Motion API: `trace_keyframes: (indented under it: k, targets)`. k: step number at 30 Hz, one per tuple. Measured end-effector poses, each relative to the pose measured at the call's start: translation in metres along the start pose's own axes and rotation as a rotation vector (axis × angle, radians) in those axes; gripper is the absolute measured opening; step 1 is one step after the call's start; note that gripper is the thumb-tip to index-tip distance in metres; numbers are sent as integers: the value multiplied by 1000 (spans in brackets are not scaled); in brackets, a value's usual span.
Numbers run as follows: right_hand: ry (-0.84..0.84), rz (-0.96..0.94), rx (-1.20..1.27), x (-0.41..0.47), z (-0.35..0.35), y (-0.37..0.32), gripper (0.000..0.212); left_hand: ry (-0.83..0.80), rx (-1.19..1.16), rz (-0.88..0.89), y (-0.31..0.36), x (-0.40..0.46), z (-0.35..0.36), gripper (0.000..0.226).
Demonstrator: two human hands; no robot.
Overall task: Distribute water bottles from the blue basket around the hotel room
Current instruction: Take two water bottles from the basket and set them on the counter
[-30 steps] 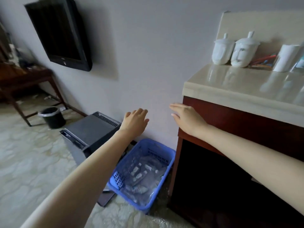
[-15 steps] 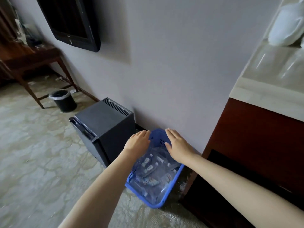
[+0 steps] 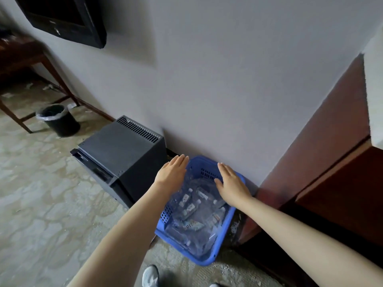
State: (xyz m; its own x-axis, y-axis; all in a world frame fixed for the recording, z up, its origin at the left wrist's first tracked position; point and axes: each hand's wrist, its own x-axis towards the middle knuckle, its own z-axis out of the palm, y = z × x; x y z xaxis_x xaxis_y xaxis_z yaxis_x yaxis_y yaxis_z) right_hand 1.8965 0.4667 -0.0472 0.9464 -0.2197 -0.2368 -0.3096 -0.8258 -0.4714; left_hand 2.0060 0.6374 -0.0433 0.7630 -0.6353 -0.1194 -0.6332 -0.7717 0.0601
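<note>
Lowered since half a second ago, and spread a little wider apart over the basket, with fingers now straighter. Left hand (image 3: 171, 175) flat, palm down, fingers together and straight, above the near-left rim of the blue basket (image 3: 224, 239); right hand (image 3: 231, 184) likewise flat with fingers extended, above the far-right part. Nothing gripped by either; whether either palm touches the rim or the plastic beneath cannot be told. Two bare forearms reaching in from the lower edge.

One basket, rectangular, blue plastic, with slotted grid panels in its walls, on the floor against the wall (image 3: 228, 79). Inside, water bottles (image 3: 189, 206) lying on their sides under crinkled clear wrap: small, transparent, white caps and white labels. Several caps visible, but no firm count possible through the wrap and behind the hands.

Just left of the basket, one dark grey mini fridge (image 3: 122, 154), boxy, matte, with a row of vent slots along the back of its top. Just right, one reddish-brown wooden cabinet (image 3: 331, 172) with a pale stone top, hemming the basket in on that side. Further left, one round black waste bin (image 3: 59, 120) with a clear liner, near the legs of one dark wooden table (image 3: 22, 56). One black television (image 3: 68, 17) mounted on the wall above. Mottled, stone-patterned floor (image 3: 41, 204). Toe of one white shoe (image 3: 150, 276) at the bottom edge.
</note>
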Motion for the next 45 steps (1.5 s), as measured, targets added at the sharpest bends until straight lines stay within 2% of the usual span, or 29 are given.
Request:
trace_keyframes:
  k: [7,11,20,27,33,37,41,45]
  targets:
    - [138,225,100,34,32,-35,57,-84,13,161,-65,50,1,55]
    - [219,364,145,43,42,-58,57,-193,86,261,-94,69,-4,56]
    - [254,510,77,21,54,-62,63,-221,171,422,-80,89,17,68]
    - [208,543,61,4,77,-34,65,-236,171,366,-68,67,37,76]
    - [141,564,117,-4,120,-21,65,-265,82,254,-88,43,67,66]
    - [132,569,138,3,155,-17,61,-269,45,193,-107,57,89,62]
    - [143,596,193,35,207,9,60,-254,46,197,-113,95,142,63]
    - [164,705,282,70,277,51,61,-296,70,207,-117,117,229,70]
